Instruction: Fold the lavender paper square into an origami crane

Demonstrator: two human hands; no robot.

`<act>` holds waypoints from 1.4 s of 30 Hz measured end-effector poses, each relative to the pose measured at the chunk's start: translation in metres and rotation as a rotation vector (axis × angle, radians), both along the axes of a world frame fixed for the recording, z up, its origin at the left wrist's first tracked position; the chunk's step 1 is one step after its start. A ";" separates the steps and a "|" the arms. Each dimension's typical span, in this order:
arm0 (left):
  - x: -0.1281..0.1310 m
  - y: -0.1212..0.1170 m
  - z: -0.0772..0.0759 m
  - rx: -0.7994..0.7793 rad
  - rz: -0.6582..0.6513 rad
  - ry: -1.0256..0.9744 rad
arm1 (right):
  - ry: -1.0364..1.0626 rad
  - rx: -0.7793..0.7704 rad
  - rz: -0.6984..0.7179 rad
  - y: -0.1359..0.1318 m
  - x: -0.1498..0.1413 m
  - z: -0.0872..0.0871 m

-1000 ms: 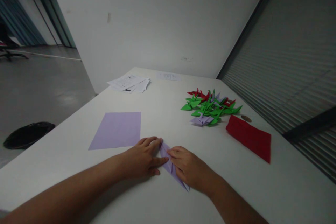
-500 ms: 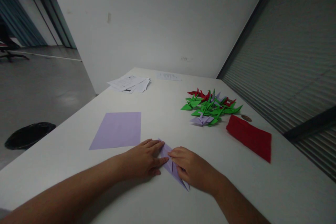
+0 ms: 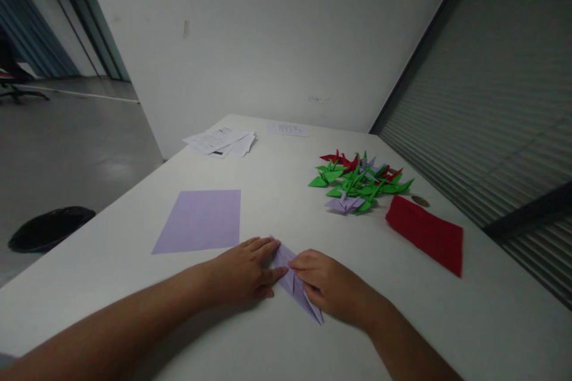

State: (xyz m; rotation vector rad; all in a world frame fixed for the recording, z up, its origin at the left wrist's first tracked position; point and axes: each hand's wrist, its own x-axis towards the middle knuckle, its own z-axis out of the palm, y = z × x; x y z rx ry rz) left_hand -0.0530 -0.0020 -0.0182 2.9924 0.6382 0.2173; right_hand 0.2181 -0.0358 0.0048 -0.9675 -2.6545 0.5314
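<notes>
A narrow folded piece of purple origami paper (image 3: 295, 290) lies slantwise on the table in front of me, one end split into two points. My left hand (image 3: 250, 271) rests on its left side, fingers stretched and thumb apart, pressing the paper down. From the right, my right hand (image 3: 328, 286) pinches the upper layer near the middle, with its fingertips closed together. Part of the right edge is hidden under that hand. Beyond my left hand a flat sheet of purple paper (image 3: 201, 220) lies unfolded.
Green, red and purple folded paper cranes (image 3: 357, 181) are heaped at the right. Red paper (image 3: 426, 235) and a small brown round object (image 3: 420, 201) lie beside them. Printed sheets (image 3: 218, 141) are at the far left of the white table (image 3: 277, 178). A black-lined bin (image 3: 49, 229) stands on the floor.
My left fingertips have slid slightly down from the folded paper's far tip, which now shows. My right fingers have shifted a little to the right along the paper.
</notes>
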 end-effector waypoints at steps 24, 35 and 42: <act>0.009 -0.007 0.013 -0.001 -0.066 -0.024 | -0.145 -0.032 -0.046 -0.006 -0.001 0.013; 0.016 -0.013 0.008 -0.016 -0.031 -0.032 | -0.173 -0.072 -0.019 -0.008 0.003 0.014; 0.016 -0.013 0.010 0.009 -0.054 -0.013 | -0.157 -0.182 0.009 -0.009 0.014 0.021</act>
